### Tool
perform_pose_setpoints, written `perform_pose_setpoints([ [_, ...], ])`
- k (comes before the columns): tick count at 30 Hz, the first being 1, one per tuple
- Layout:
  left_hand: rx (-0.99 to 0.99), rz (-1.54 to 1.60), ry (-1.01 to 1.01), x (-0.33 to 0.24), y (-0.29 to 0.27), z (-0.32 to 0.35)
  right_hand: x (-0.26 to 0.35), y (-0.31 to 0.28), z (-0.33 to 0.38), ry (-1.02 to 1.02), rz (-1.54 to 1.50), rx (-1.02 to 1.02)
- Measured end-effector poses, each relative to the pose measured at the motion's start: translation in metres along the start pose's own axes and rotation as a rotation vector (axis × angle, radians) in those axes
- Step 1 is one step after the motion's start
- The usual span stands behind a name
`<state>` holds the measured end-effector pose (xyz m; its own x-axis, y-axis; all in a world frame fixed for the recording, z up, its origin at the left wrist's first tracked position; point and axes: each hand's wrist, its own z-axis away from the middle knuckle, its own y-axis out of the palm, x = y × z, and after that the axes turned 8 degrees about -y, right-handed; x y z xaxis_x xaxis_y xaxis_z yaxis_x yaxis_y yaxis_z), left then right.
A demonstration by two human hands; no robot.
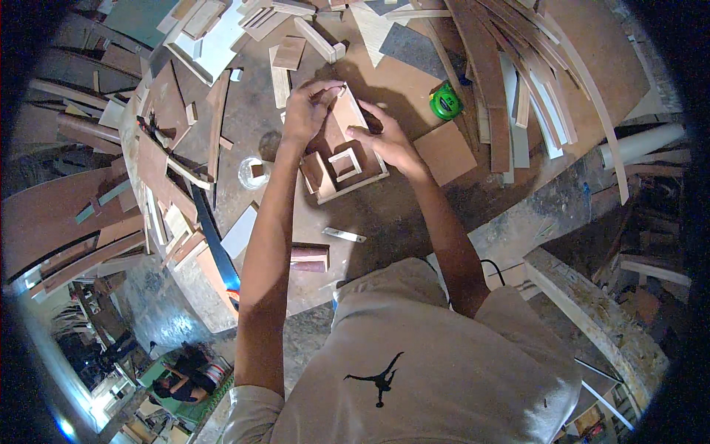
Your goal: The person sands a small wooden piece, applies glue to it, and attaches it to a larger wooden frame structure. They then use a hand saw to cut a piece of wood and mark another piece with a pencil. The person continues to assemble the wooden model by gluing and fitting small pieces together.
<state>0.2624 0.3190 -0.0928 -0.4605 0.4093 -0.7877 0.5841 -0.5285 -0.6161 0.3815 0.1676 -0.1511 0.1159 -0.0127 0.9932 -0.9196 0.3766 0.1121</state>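
A small open wooden box [353, 190] lies tilted on the workbench, its long side pointing away from me. Inside it, toward the near end, sit a little square wooden frame [358, 164] and a thin wooden piece [316, 175] along the left wall. My left hand [309, 112] is closed around the far left end of the box, its fingers curled over the rim. On the right wall, my right hand [390, 142] grips with the thumb inside and the fingers outside. The palms hide part of both side walls.
Close to the box are a green tape measure [445, 102], a flat brown board [445, 153], a clear jar [252, 173] and a pale flat tool [344, 234]. A handsaw [211, 233] lies left of my forearm. Wood strips [492, 89] crowd the right; another person [181, 385] is lower left.
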Motion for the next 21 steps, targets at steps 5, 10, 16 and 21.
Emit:
perform_pose_setpoints([
  [5,-0.024,0.002,0.043,0.001,0.001,0.001,0.020,0.001,0.006,-0.009,0.126,-0.015],
  [10,0.023,0.071,-0.034,-0.007,-0.001,0.002,0.011,-0.001,0.004,-0.044,0.109,-0.015],
  [16,0.005,0.011,-0.034,-0.004,-0.003,0.003,0.006,-0.001,0.002,-0.055,0.113,0.007],
  [21,0.003,0.042,-0.048,-0.002,0.001,0.000,-0.011,-0.002,0.000,0.008,-0.064,0.005],
])
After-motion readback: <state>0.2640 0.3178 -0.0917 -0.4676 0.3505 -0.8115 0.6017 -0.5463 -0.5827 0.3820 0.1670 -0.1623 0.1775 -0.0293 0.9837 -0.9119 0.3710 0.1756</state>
